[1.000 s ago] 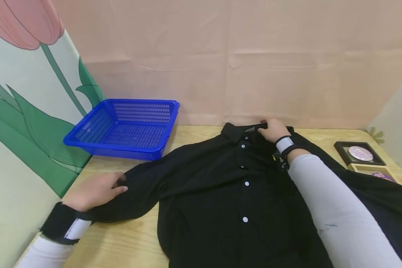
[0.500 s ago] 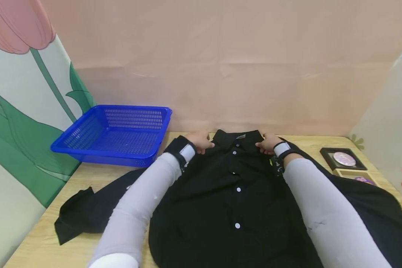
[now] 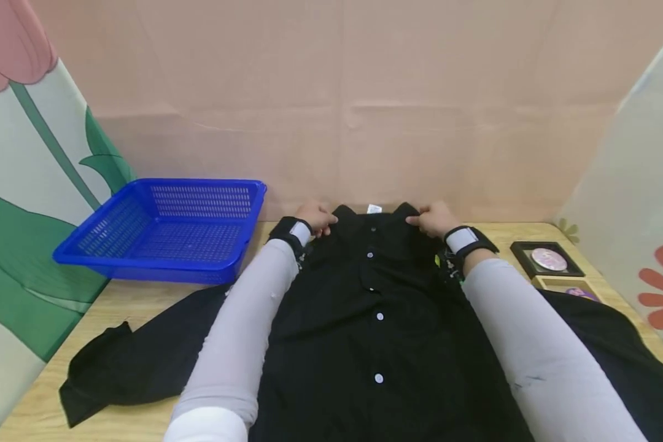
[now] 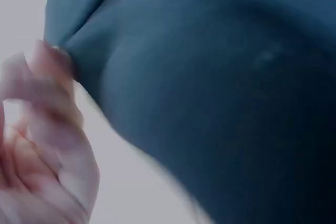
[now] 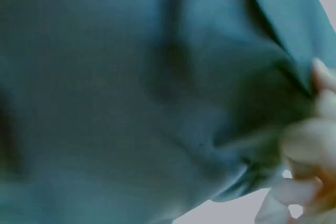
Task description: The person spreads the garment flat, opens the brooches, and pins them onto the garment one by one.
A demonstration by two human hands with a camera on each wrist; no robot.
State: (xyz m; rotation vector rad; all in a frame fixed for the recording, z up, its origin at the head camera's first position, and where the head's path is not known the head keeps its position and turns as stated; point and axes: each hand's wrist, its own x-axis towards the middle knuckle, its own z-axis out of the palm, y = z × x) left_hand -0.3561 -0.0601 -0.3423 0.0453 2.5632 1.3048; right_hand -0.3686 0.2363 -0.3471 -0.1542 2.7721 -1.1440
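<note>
A black button-up shirt (image 3: 331,319) lies spread front up, its collar toward the back wall and white buttons down the middle. My left hand (image 3: 315,216) pinches the cloth beside the left end of the collar. At the collar's right side, my right hand (image 3: 436,220) pinches the shirt between thumb and fingers. The left wrist view shows the left fingertips (image 4: 52,61) gripping a fold at the cloth's edge. In the blurred right wrist view, the right hand (image 5: 310,150) holds a gathered part of the fabric.
A blue plastic basket (image 3: 226,265) stands at the back left of the wooden table (image 3: 143,423). At the right lie a black-framed box with a pink disc (image 3: 549,259) and a light wooden box (image 3: 558,283). A pink-beige backdrop (image 3: 364,110) rises behind.
My left hand has gone from the shirt's left sleeve to the collar's left side and pinched the cloth there. My right hand stays at the collar's right. The collar has risen slightly.
</note>
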